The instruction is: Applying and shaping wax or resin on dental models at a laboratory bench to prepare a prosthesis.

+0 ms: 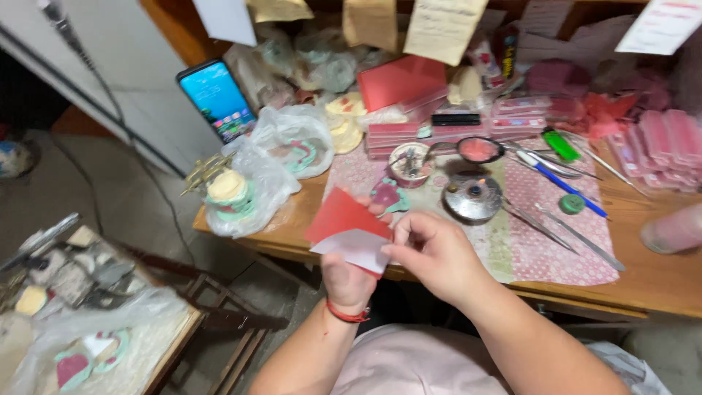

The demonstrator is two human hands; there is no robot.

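Cluttered wooden workbench (658,281) lies beneath; just before its near edge, left hand (349,274) and right hand (431,256) both pinch a red sheet (342,213) and white paper (358,249).

A small dental-craft workshop: a wooden workbench (643,281) crowded along its back edge with pink wax sheets in stacks (512,117), plaster jaw casts in plastic bags (241,190), metal hand tools (563,230) on a patterned mat (541,256), a small burner (474,197), and paper notes (442,25) pinned above.
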